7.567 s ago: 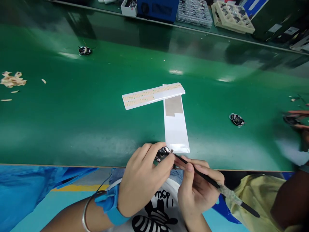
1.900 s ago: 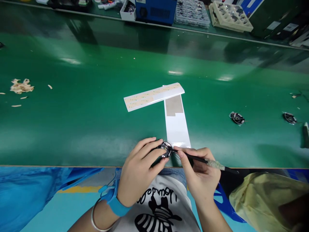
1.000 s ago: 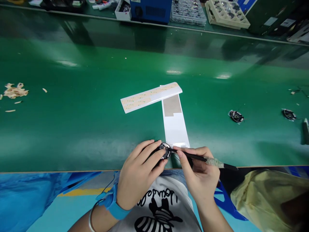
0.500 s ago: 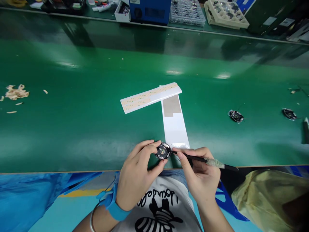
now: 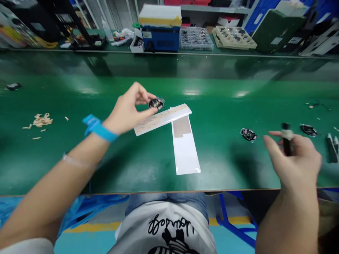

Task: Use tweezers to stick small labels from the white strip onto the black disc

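Observation:
My left hand (image 5: 132,106) pinches a small round black circuit assembly (image 5: 156,103) between thumb and fingers, raised over the patterned sticker sheet (image 5: 161,119). Under the sheet's right end lies a white backing strip (image 5: 186,155) with a grey-brown patch. Off to the right, my right hand (image 5: 296,155) is closed round black tweezers (image 5: 286,135) with a pale wrapping, seen nearly end-on; their tips are hard to make out. A second round assembly (image 5: 249,134) rests on the green bench left of that hand, and a third (image 5: 308,130) lies just beyond it.
Pale peeled scraps (image 5: 42,120) are heaped at the left of the bench (image 5: 219,106). Another dark round part (image 5: 13,86) lies at far left. Pliers (image 5: 332,147) sit at the right edge. A back shelf holds a blue box (image 5: 161,39), clear trays (image 5: 196,38) and a beige tray (image 5: 234,37).
My hands have parted. The left carried the round assembly forward and left, over the sticker sheet; the right moved far right with the tweezers, off the assembly. The view has tilted up.

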Demonstrator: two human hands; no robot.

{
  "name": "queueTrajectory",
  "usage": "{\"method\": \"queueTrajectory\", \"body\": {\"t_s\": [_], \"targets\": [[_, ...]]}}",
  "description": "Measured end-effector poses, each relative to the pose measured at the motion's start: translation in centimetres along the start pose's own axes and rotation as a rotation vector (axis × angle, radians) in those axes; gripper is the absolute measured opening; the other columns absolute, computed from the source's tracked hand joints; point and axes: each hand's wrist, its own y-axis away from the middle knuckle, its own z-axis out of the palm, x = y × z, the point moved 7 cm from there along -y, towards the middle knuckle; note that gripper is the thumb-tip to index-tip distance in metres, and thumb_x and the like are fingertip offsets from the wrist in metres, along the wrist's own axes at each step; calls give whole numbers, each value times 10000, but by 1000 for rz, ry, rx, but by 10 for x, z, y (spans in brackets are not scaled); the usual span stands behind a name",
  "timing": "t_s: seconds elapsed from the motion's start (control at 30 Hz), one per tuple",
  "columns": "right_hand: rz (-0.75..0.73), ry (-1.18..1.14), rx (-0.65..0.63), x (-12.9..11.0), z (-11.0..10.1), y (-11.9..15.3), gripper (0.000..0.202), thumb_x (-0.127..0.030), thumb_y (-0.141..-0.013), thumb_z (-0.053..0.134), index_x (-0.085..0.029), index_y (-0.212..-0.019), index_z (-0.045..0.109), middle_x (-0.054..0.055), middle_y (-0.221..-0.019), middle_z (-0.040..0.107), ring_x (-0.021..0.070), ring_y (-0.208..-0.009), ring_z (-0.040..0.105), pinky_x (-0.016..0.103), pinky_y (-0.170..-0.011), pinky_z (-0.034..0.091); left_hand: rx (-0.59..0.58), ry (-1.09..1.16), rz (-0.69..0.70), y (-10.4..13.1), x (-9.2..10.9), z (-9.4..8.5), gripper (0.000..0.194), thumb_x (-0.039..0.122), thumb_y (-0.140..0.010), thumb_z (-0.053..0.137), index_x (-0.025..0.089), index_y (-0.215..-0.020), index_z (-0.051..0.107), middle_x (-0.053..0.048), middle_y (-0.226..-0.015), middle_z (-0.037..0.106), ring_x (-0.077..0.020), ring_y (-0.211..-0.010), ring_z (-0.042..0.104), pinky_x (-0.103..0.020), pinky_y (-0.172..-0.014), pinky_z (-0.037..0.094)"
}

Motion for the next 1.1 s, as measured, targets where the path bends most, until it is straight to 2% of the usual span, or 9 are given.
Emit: {"method": "queueTrajectory", "body": {"t_s": [0.17,0.3,0.43,0.57,0.7,0.83,0.93,1.0,1.1], "targets": [[57,393,-71,45,11,-32,557,-528,-475,876,-289,-954,721,65,-840,620,290,-869,627,354,-564,356,116,21,-136,-95,-103,-13,393,151,-703,736,224,-809,365,-52,-1054,661,-160,-1039,627,-430,-1036,454],[46,448,-204,55,25,-35,513,-613,-584,788,-290,-979,739,88,-917,647,278,-846,646,366,-584,391,99,-23,-159,-106,-128,-10,325,139,-681,735,194,-835,455,-68,-1026,670,-213,-1072,608,-520,-1066,392],[-50,494,-160,46,25,-38,399,-595,-622,765,-252,-822,730,73,-876,660,235,-754,648,348,-578,411,132,-52,-131,-84,-103,-29,359,172,-753,671,166,-1073,508,-123,-1296,581,-255,-1258,512,-519,-1115,326],[-192,296,-178,-14,36,0,364,-523,-668,774,-228,-862,681,50,-863,665,195,-701,632,305,-554,452,88,-25,-66,-21,-44,-41,354,237,-883,534,180,-1226,467,-115,-1272,603,-239,-1216,556,-451,-1041,431],[-468,36,-661,-102,92,99,283,-333,-757,722,-246,-1010,627,24,-946,650,170,-777,665,261,-610,526,-88,-80,-101,69,3,-13,337,294,-953,467,203,-1277,451,-105,-1257,608,-235,-1173,584,-433,-1020,459],[-557,222,-764,-126,126,160,307,-338,-753,719,-208,-1007,607,23,-895,633,164,-586,642,275,-482,483,-168,-168,-154,135,19,23,351,288,-999,393,256,-1347,426,-68,-1364,543,-217,-1275,505,-422,-1094,406],[-496,185,-902,-118,126,158,456,-426,-749,750,-213,-1112,574,34,-956,623,189,-705,666,298,-565,527,-153,-163,-176,156,25,41,383,289,-1013,372,265,-1395,385,-55,-1406,514,-198,-1312,466,-408,-1114,394],[-445,31,-988,-116,116,141,336,-405,-851,663,-244,-1132,573,25,-976,604,169,-827,650,283,-676,539,-147,-176,-150,158,32,53,397,270,-1012,369,242,-1408,380,-65,-1405,518,-197,-1309,461,-408,-1105,405],[-429,-193,-859,-117,101,95,240,-327,-998,424,-248,-931,641,12,-899,570,127,-850,598,250,-752,502,-193,-252,-16,153,50,73,386,233,-1000,378,217,-1379,452,-64,-1416,519,-222,-1325,428,-449,-1126,372]]}}
